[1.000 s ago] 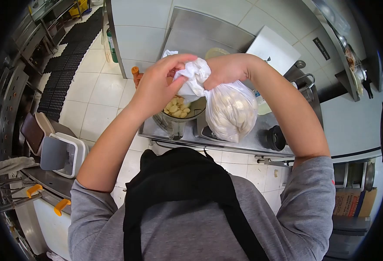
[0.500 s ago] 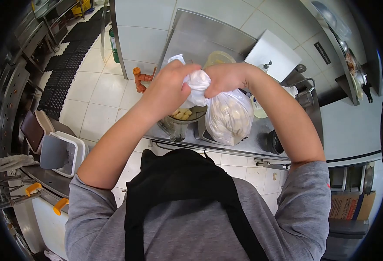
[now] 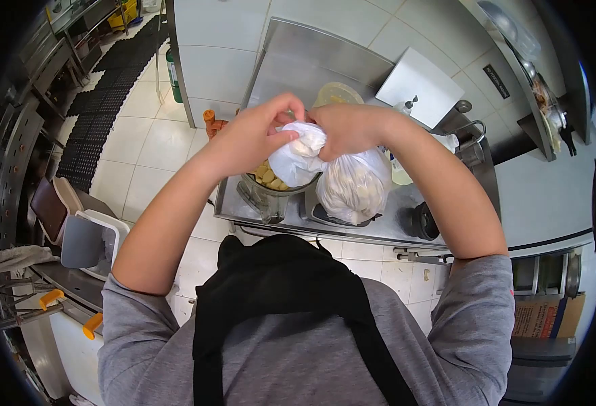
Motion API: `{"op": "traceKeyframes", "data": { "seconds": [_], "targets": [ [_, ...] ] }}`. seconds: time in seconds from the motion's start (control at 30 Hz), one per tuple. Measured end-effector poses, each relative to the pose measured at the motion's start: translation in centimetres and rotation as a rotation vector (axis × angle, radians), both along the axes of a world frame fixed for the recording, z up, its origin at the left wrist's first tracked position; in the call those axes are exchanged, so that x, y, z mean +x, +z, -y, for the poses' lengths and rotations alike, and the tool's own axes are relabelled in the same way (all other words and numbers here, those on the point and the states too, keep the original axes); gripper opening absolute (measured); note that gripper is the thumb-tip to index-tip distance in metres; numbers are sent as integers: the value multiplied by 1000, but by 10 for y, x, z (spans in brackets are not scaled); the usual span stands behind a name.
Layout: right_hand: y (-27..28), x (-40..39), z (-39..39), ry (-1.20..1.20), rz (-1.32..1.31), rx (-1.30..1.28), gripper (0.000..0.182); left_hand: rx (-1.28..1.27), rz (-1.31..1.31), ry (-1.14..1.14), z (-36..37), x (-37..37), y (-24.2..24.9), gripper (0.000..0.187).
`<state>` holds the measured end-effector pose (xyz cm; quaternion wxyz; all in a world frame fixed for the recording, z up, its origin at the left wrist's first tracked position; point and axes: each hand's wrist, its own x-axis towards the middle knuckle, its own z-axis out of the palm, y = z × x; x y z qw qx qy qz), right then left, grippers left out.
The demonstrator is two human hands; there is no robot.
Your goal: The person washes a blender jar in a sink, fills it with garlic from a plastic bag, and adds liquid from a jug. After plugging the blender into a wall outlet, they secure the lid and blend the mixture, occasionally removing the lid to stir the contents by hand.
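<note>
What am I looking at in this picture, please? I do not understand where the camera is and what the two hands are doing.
The camera sits on a person's head and looks down, with a very wide lens that bends the edges. So you see the person's own grey shirt and black apron at the bottom, and both arms reaching forward.

The left hand and the right hand both grip the twisted top of a clear plastic bag full of pale peeled pieces, perhaps garlic. The bag hangs over a steel counter. Just below the left hand stands a clear container holding more of the same pieces. A small black round object lies on the counter to the right. White floor tiles lie beyond.
</note>
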<state>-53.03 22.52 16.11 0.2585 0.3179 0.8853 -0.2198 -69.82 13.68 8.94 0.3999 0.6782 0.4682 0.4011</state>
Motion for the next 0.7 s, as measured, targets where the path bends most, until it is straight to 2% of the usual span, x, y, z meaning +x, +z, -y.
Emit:
{"op": "traceKeyframes", "data": {
  "seconds": [0.03,0.07,0.13,0.17,0.23,0.27,0.33,0.37,0.43,0.47,0.53,0.63,0.7],
  "targets": [
    [1,-2,2,1,0,-1,51,-135,88,13,-1,-2,0,25],
    [2,-5,5,24,40,45,52,-137,88,14,-4,-4,0,25],
    [8,-8,10,50,79,91,52,-140,-63,-192,-9,-9,-1,36],
    [12,-10,14,54,74,65,53,-139,-63,-188,-10,-11,-2,36],
    [14,-9,15,62,69,44,54,132,-440,-170,-10,-15,-3,44],
    [11,-5,12,92,20,59,55,134,-440,-167,-11,-15,-4,44],
    [6,-3,11,123,-30,75,56,26,-102,-281,-12,-14,-5,37],
    [5,-3,11,104,-16,92,58,27,-103,-282,-13,-13,-8,37],
    [4,-2,11,84,-2,111,59,-251,63,-258,-11,-12,-12,43],
    [3,-1,11,111,-56,114,51,-250,62,-259,-9,-9,-13,43],
    [-3,3,8,136,-111,113,44,-340,494,-242,-3,-2,-12,40],
    [-11,5,4,222,-136,107,41,-364,594,-219,0,2,-3,42],
    [-7,3,10,251,-38,170,39,-359,518,-259,-1,5,0,43]
  ]
}}
